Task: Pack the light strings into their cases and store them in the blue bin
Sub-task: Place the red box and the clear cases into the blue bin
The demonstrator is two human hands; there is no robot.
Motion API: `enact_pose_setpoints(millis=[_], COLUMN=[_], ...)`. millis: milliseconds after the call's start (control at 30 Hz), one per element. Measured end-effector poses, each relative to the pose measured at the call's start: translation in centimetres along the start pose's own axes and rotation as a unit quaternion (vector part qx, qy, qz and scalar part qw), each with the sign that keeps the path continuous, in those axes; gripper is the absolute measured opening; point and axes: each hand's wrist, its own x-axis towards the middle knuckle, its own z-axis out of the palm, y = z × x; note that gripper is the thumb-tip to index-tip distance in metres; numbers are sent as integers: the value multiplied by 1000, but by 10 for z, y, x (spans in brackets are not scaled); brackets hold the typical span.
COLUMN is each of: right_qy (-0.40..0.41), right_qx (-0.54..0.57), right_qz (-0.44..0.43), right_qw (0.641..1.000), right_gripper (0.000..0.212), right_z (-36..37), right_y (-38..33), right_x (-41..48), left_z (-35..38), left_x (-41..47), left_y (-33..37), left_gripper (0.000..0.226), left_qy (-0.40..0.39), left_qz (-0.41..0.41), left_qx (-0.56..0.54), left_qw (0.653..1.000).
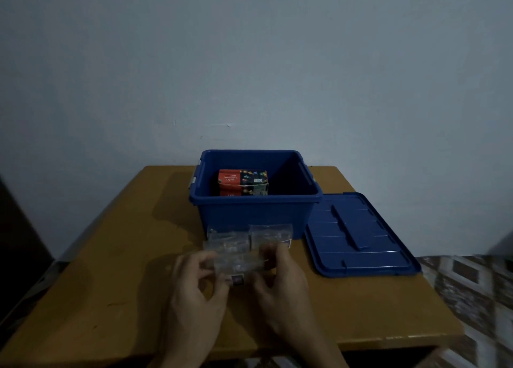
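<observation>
Now I am pinching a clear boxy plastic case [238,262] by its two ends, my left hand [194,281] and right hand [280,278] curling round it just above the brown wooden desk [111,284]. It is looking light, slick and crushable, so I am judging the stiffer end edges safest. Other clear cases [270,233] are lying just before the open blue plastic bin [249,217].

A dim room, likely in a home. A small wooden table [105,284] stands against a plain pale wall [249,56], with patterned floor tiles [472,290] at the right. A blue storage bin [249,220] sits on the table.
</observation>
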Motion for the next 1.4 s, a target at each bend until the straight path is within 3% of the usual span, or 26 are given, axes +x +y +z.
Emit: enact_pose_setpoints(millis=[100, 200, 433, 667, 1233, 1400], right_qy=[8, 9, -33, -28, -66, -58], right_qx=[18, 19, -49, 9, 2, -1], right_qz=[20, 28, 14, 22, 42, 50], right_qw=[1000, 999, 998, 999, 997, 997], right_gripper=[50, 53, 56, 63, 57, 64], right_z=[12, 19, 21, 22, 16, 20], right_y=[0, 3, 4, 2, -2, -3], right_x=[5, 9, 10, 11, 13, 13], left_z=[0, -2, -2, -2, 0, 0], left_x=[4, 11, 21, 25, 25, 28], left_y=[-8, -5, -6, -7, -8, -11], left_gripper=[60, 75, 62, 63, 56, 54], left_qy=[12, -39, -134, -156, -97, -107], left_qz=[-77, -129, -111, -106, -111, -119], left_qx=[-30, -40, -38, -50, -57, -63], left_qw=[996, 990, 984, 981, 987, 985])
